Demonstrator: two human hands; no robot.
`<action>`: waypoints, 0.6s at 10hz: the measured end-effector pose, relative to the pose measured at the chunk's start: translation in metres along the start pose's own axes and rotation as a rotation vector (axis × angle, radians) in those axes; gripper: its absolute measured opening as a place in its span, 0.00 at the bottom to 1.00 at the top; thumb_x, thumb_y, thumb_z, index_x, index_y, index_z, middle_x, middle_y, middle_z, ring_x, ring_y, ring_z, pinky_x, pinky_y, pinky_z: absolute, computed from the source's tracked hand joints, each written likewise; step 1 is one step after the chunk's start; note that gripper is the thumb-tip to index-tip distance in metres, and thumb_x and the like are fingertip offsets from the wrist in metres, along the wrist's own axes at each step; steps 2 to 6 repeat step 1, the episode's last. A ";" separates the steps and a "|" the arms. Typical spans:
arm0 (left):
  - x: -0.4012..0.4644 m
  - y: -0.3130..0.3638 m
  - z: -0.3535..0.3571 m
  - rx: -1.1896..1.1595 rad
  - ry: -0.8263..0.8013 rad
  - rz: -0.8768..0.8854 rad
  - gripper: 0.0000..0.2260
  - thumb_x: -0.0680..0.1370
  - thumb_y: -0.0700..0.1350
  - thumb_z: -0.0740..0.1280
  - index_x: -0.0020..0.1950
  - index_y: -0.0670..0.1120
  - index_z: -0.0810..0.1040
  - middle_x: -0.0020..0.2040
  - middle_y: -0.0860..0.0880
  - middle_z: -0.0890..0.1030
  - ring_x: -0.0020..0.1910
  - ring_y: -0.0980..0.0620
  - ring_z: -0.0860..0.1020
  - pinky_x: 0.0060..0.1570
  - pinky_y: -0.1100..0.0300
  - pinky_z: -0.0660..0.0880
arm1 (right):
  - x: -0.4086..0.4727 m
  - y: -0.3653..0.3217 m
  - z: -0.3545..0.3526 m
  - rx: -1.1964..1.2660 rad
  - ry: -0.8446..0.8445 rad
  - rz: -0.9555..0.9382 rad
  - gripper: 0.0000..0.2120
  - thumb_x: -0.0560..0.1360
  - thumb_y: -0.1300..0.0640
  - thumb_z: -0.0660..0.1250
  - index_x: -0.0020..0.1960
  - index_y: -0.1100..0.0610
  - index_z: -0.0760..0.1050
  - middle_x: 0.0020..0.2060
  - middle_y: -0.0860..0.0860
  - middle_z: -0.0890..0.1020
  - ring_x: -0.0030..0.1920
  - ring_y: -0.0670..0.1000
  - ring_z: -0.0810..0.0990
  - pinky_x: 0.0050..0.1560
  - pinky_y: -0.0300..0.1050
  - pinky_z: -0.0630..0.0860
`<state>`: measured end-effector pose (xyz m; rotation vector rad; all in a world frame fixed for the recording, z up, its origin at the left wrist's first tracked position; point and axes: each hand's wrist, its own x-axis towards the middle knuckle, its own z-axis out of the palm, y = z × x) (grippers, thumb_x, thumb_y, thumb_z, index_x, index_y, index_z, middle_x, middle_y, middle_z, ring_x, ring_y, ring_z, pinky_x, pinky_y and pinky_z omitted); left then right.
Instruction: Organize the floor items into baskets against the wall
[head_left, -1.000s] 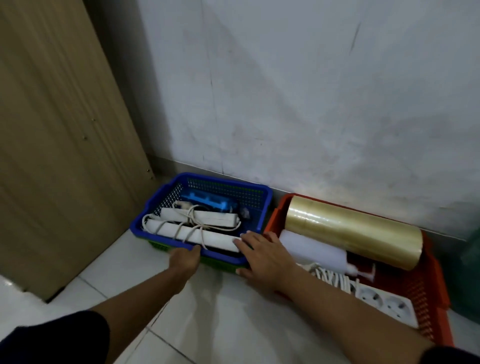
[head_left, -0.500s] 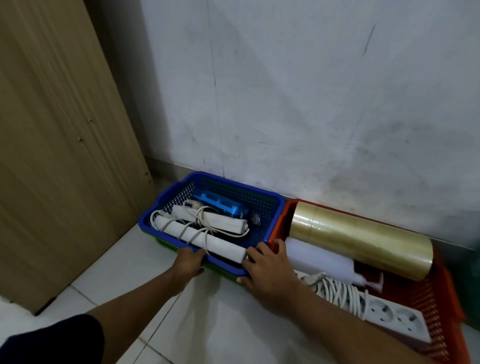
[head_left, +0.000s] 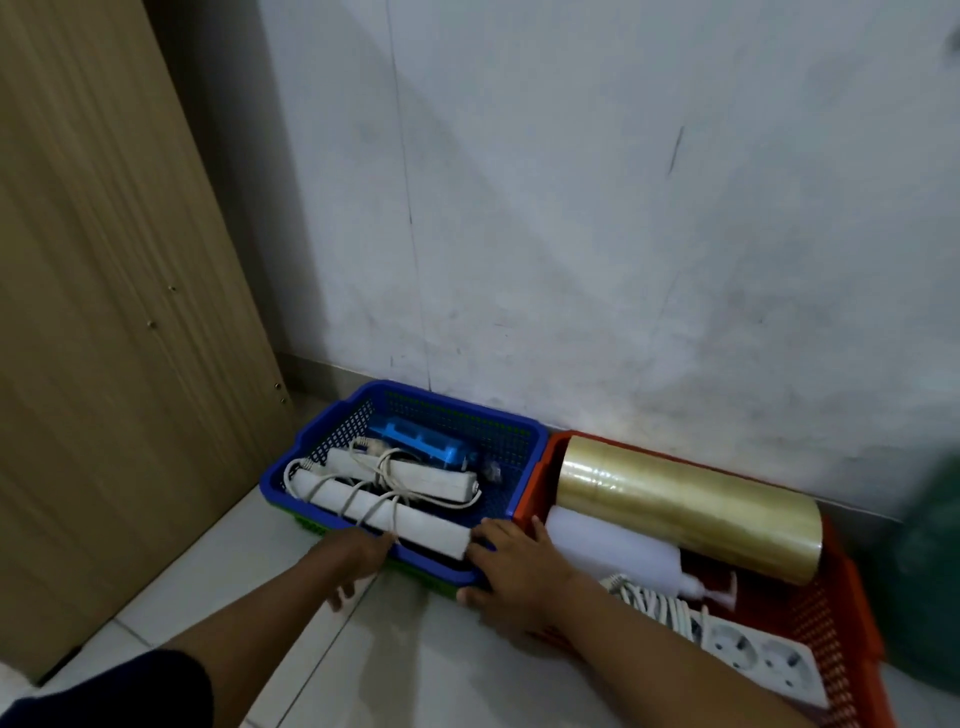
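Note:
A blue basket stands against the wall, stacked on a green basket. It holds two white power strips wrapped in their cords and a blue plastic part. My left hand grips the middle of its front rim, fingers over the edge. My right hand grips the front right corner, thumb under the rim. Right beside it a red basket holds a roll of clear film, a white bottle, a coiled cord and a white socket strip.
A wooden panel stands upright on the left, close to the blue basket. The white wall runs behind both baskets. A blurred dark green thing sits at the right edge. Pale floor tiles lie under my arms.
Both hands have stayed on the blue basket's front rim while the basket edged a little toward the wall. My view has shifted, so the baskets sit lower in the frame.

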<state>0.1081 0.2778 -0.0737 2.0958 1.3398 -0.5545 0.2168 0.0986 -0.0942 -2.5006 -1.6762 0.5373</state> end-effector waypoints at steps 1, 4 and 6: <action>-0.004 0.024 -0.015 0.355 0.302 0.231 0.29 0.80 0.61 0.48 0.68 0.42 0.71 0.65 0.41 0.76 0.62 0.44 0.77 0.60 0.52 0.72 | -0.009 0.003 -0.044 0.441 0.170 0.027 0.28 0.75 0.41 0.63 0.72 0.51 0.65 0.71 0.53 0.67 0.71 0.52 0.64 0.71 0.51 0.61; -0.004 0.024 -0.015 0.355 0.302 0.231 0.29 0.80 0.61 0.48 0.68 0.42 0.71 0.65 0.41 0.76 0.62 0.44 0.77 0.60 0.52 0.72 | -0.009 0.003 -0.044 0.441 0.170 0.027 0.28 0.75 0.41 0.63 0.72 0.51 0.65 0.71 0.53 0.67 0.71 0.52 0.64 0.71 0.51 0.61; -0.004 0.024 -0.015 0.355 0.302 0.231 0.29 0.80 0.61 0.48 0.68 0.42 0.71 0.65 0.41 0.76 0.62 0.44 0.77 0.60 0.52 0.72 | -0.009 0.003 -0.044 0.441 0.170 0.027 0.28 0.75 0.41 0.63 0.72 0.51 0.65 0.71 0.53 0.67 0.71 0.52 0.64 0.71 0.51 0.61</action>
